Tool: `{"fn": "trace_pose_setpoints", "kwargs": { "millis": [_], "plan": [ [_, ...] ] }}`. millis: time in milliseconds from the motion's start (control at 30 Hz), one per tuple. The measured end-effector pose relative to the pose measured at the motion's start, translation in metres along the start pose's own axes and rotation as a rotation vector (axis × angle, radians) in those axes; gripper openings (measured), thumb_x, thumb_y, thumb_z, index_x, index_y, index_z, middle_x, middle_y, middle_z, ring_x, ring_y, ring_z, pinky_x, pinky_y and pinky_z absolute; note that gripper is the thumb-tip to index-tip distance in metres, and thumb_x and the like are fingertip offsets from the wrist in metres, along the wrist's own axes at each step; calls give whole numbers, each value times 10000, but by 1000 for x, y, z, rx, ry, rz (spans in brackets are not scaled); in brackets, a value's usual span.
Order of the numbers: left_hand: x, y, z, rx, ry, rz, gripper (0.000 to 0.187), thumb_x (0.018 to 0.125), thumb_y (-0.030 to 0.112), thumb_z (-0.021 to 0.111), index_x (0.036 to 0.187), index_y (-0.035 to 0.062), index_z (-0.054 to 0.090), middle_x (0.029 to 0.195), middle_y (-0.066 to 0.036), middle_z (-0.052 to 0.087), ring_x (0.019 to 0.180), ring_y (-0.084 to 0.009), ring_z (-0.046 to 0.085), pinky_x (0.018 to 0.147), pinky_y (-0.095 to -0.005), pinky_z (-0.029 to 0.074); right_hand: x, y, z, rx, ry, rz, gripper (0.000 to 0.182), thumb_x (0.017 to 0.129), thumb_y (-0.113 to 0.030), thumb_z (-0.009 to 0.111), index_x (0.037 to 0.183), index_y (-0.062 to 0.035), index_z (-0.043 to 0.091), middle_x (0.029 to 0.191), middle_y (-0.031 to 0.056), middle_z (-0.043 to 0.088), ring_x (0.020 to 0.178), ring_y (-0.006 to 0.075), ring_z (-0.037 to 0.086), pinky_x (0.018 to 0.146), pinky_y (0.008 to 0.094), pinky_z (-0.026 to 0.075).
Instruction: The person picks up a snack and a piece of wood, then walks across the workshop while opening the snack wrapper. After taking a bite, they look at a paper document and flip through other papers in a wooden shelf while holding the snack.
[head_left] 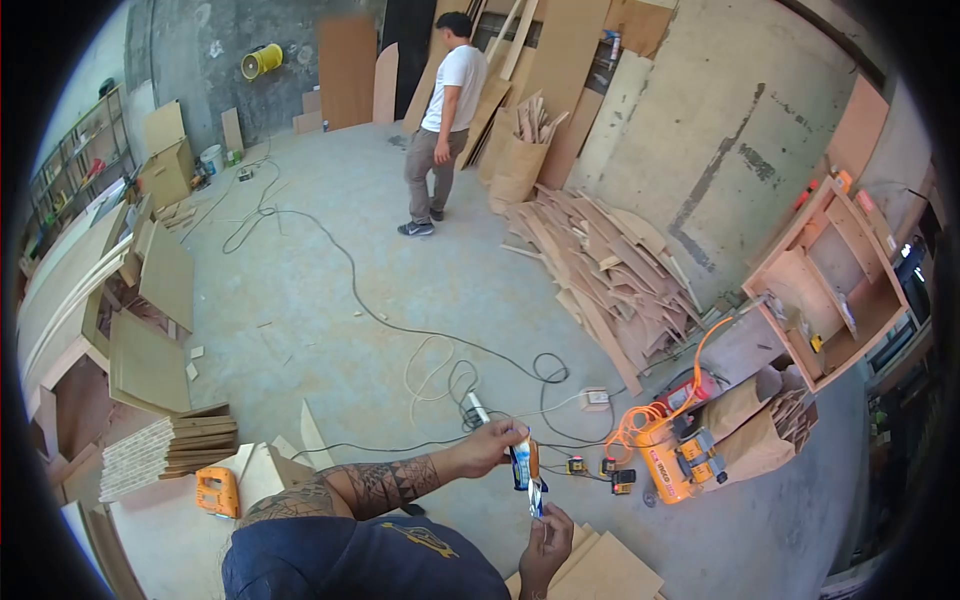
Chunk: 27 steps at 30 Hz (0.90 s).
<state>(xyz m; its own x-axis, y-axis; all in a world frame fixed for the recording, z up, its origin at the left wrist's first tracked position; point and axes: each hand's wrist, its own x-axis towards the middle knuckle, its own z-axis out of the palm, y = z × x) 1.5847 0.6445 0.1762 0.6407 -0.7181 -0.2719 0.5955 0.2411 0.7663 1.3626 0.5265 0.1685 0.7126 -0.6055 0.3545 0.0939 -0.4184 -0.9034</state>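
Observation:
A small foil packet [523,466], blue and white with a brown-orange part and a shiny silver end, is stretched between my two hands. My left hand [490,447], on the tattooed arm coming in from the left, is closed on the packet's upper end. Lower down, my right hand [547,543] is closed at the silver end, its fingertips touching the foil. What is inside the packet I cannot make out. Beneath the hands are the concrete floor and pale wood boards [605,572].
An orange air compressor [664,465] with a coiled orange hose stands right of my hands, near yellow-black batteries [622,482]. Black cable [355,285] snakes over the floor. Scrap wood [610,270] is heaped at the right. A person [455,85] stands farther back. An orange tool [217,491] is at left.

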Motion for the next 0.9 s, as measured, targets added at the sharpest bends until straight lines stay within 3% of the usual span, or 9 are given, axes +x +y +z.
{"fn": "trace_pose_setpoints", "kwargs": {
  "millis": [167,300,333,467,533,633,700,800,900],
  "plan": [
    [-31,37,-45,-106,65,37,193,1087,314,587,1139,128,584,1069,-12,650,1066,-143,628,941,-413,544,15,4,57,232,-191,196,100,1002,-53,624,1065,-39,547,1219,129,629,1132,215,641,1000,370,529],
    [-48,50,-39,-153,52,106,219,1087,292,588,1176,93,578,1058,-33,647,1015,-149,646,943,-383,553,36,-48,97,736,-168,471,455,1062,-85,570,1458,-99,345,1388,170,524,1191,281,643,1030,549,563],
    [-54,49,-34,-154,43,64,219,1087,292,588,1176,93,578,1058,-33,647,1015,-149,646,943,-383,553,45,-62,100,804,-218,510,595,1024,-71,644,1513,-26,307,1404,188,501,1212,263,631,1024,451,592],
    [-60,59,-28,-143,-24,139,247,1085,269,596,1211,58,566,1079,-42,642,1023,-155,648,946,-358,551,54,-65,107,742,-286,558,473,1024,-89,656,1441,19,459,1216,157,658,897,233,750,885,395,646],
    [-67,62,-25,-98,-14,169,288,1082,267,604,1250,39,557,1105,-45,635,1046,-159,640,957,-355,545,52,-56,102,700,-265,563,461,1020,-97,668,1426,17,482,1182,149,675,899,217,748,858,375,643],
    [-79,74,-24,310,81,472,321,1053,239,648,1303,45,598,1170,-77,621,1125,-201,614,1007,-378,513,54,-55,92,558,-248,525,421,1012,-112,691,1380,20,536,1103,130,706,887,181,739,808,332,630],
    [-85,83,-29,959,63,780,261,995,160,708,1249,102,696,1206,-87,613,1136,-227,590,1006,-382,476,55,-58,84,454,-246,483,394,1007,-118,702,1349,24,567,1057,120,720,873,160,733,785,309,618],
    [-92,90,-23,1101,-16,674,149,944,155,741,1086,122,771,1155,-109,625,1108,-313,591,994,-445,474,51,-58,72,315,-280,447,365,983,-110,729,1299,32,613,1051,117,725,864,137,714,767,274,582],
    [-82,74,-36,1180,-116,645,139,939,133,752,1074,126,785,1076,-81,667,1056,-284,605,946,-399,485,42,-43,58,139,-328,425,368,943,-113,758,1265,29,651,1047,102,736,887,134,701,793,277,558]
  ]
}}
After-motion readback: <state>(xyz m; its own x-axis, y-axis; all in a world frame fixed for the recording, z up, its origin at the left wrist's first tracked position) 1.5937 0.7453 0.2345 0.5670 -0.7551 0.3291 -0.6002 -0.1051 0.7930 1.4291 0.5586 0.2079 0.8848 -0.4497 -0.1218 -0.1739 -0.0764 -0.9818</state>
